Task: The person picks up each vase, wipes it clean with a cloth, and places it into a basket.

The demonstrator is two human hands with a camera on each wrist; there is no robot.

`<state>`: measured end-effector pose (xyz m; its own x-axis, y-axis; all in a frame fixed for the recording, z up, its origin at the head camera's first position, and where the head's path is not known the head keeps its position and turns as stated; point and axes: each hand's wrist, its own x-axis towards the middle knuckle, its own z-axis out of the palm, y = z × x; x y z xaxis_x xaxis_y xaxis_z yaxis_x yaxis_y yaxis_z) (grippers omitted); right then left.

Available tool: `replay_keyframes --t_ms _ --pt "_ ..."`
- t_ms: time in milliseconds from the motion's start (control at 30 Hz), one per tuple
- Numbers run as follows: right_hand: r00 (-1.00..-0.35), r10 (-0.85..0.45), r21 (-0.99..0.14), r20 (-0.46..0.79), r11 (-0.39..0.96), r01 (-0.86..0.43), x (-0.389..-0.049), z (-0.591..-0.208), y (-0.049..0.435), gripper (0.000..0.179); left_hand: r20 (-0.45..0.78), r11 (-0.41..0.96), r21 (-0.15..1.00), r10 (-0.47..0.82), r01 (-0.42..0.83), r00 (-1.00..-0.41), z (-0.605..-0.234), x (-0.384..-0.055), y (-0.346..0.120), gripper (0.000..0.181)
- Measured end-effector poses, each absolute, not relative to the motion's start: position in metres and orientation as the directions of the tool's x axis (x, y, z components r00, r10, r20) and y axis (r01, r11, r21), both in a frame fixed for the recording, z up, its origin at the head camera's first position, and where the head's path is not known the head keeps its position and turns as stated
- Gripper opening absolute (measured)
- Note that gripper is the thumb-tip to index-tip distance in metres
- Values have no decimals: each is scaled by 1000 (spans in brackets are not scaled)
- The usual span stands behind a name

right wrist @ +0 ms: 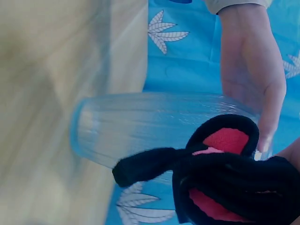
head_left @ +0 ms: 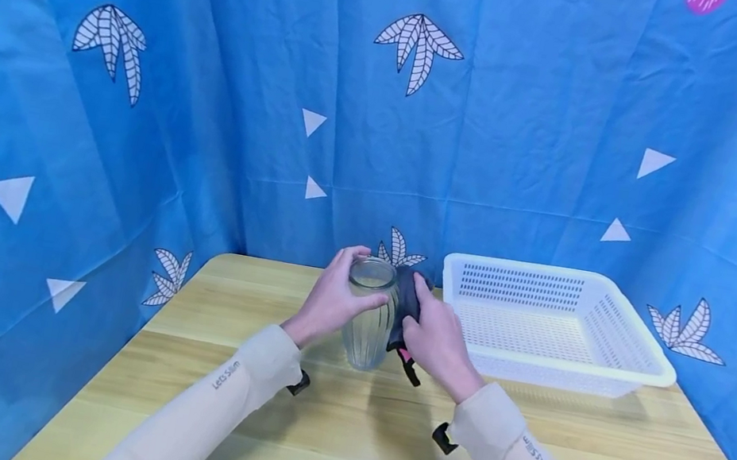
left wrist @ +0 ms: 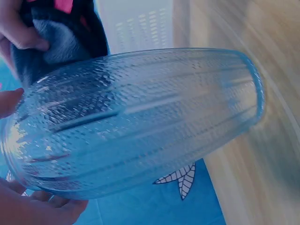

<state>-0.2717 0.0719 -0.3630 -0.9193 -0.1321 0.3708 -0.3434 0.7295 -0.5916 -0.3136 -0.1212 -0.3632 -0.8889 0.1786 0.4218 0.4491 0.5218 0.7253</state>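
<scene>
A clear ribbed glass vase (head_left: 364,338) stands upright at the middle of the table, its open rim on top. My left hand (head_left: 337,299) grips it near the rim, thumb on the near side and fingers around the far side. My right hand (head_left: 439,339) holds a bunched dark cloth (head_left: 404,312) against the vase's right side. In the right wrist view the cloth (right wrist: 218,180) shows black edging, pink-red inner faces and a loose strip hanging out. Seen from the left wrist, the vase (left wrist: 154,112) has a textured surface, and a grey patch of cloth (left wrist: 61,40) lies beside it.
A white perforated plastic basket (head_left: 553,364) sits on the table just right of my right hand. Behind the wooden table (head_left: 336,434) and along its left and right sides hangs a blue patterned curtain (head_left: 536,128).
</scene>
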Motion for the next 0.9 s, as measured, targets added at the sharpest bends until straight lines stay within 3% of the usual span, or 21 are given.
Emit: replay_keyframes --t_ms 200,600,733,900 --pt "-844 -137 -515 519 738 -436 -268 -358 70 73 385 480 756 225 446 -895 -363 -315 -116 74" --pt "-887 -157 -318 435 894 -315 -276 -384 61 76 398 406 797 207 448 -894 -371 -317 -112 78" --pt "-902 -152 -336 405 893 -301 -276 -389 62 75 393 380 819 173 430 -903 -373 -318 -109 79" --pt "-962 -171 -470 213 845 -255 -279 -401 63 72 396 377 826 142 419 -907 -376 -317 -109 77"
